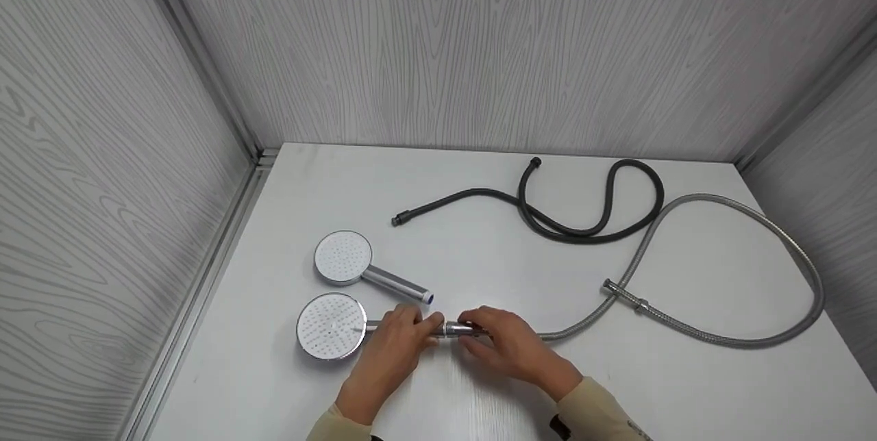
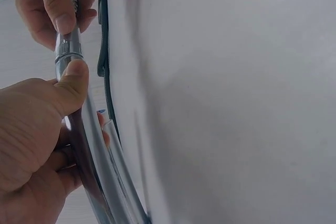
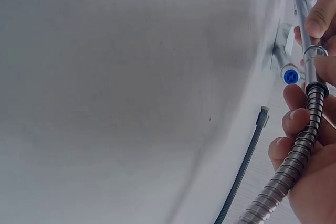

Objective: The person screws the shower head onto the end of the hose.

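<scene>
My left hand [image 1: 392,344] grips the handle of a chrome shower head [image 1: 331,326], whose round white spray face points up at the left. My right hand [image 1: 512,346] holds the chrome conical nut [image 1: 460,329] of a silver metal shower hose [image 3: 294,163]. Nut and handle end meet in line between the hands; how far they are threaded cannot be told. In the left wrist view the left thumb [image 2: 75,80] presses on the handle just below the joint. The right fingers [image 3: 296,121] lie along the ribbed hose behind the nut in the right wrist view.
A second, smaller shower head [image 1: 343,257] lies just behind, its blue-centred handle end close to the left hand. Farther back a black hose [image 1: 582,240] lies looped. The silver hose runs in a wide loop to the right. Grey wood-grain panels [image 1: 438,51] enclose the white table [image 1: 274,222].
</scene>
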Tool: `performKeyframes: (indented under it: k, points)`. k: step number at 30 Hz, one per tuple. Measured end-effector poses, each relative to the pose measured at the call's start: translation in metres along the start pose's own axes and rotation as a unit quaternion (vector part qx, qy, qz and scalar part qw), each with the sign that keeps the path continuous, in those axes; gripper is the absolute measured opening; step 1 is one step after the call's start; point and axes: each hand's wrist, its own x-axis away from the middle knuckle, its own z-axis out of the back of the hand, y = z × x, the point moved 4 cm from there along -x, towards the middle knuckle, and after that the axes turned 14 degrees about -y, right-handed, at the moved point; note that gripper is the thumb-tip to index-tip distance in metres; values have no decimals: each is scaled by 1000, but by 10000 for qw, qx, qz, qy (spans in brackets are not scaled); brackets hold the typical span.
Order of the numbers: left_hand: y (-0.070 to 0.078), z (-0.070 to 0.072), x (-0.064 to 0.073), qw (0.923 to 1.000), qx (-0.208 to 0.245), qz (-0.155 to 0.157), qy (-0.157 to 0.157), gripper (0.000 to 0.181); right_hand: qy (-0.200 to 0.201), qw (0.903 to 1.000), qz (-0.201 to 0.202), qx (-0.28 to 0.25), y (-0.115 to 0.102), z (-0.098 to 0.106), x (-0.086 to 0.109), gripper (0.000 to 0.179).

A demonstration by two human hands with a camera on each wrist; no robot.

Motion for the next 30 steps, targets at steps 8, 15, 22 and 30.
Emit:
performKeyframes:
  k: [8, 15, 22, 30]
  points:
    - [0, 2, 0, 9999, -99, 26, -92, 33, 16, 9999, 32, 125, -2, 1, -1, 29]
    - [-1, 1, 0, 9998, -68, 51, -175, 33, -141, 9997, -120, 134, -2, -1, 0, 26]
    - [-1, 0, 0, 9997, -53, 82, -220, 34, -131, 9999, -46, 60, -1, -3, 0, 29]
    - [-2, -2, -2, 9996, -27, 85, -272, 33, -66, 9998, -119, 141, 1, -4, -2, 34]
